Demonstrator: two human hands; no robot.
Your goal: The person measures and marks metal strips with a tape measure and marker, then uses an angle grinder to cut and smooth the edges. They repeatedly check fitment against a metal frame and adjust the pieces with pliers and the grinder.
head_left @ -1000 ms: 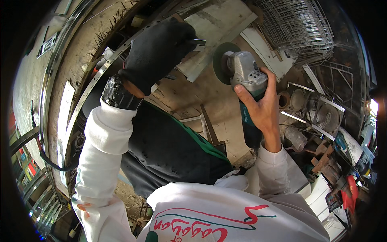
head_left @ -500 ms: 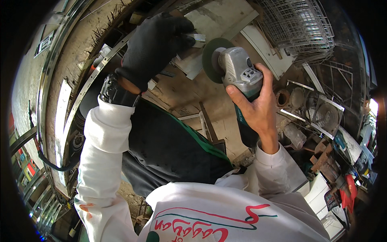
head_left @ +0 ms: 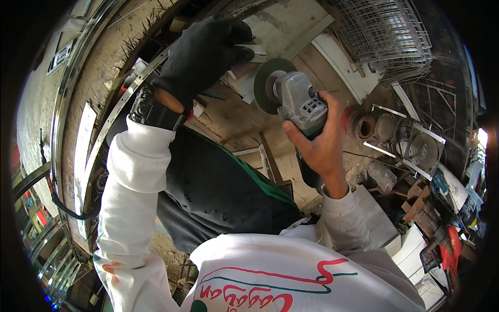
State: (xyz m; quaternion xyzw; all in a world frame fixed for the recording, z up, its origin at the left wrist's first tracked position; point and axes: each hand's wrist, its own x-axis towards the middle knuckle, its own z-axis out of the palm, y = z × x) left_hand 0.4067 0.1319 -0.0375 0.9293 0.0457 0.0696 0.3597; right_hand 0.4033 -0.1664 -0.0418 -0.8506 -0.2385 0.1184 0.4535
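My left hand, in a black glove, is closed on a short metal piece whose shiny end sticks out past the fingertips. What lies inside the glove's grip is hidden. My bare right hand is wrapped round the body of an angle grinder with a grey metal head and a dark handle. Its flat disc stands on edge just to the right of and below the metal piece, with a small gap between them. Whether the disc spins cannot be told.
A pale board lies beyond my hands. Rolled wire mesh stands at the far right. Coils, frames and scrap such as a clear plastic bottle crowd the right side. Long metal strips run along the left, and a black hose hangs there.
My right hand has moved the grinder a little left and down, so its disc is closer to the metal piece. My left hand has barely shifted and keeps its grip.
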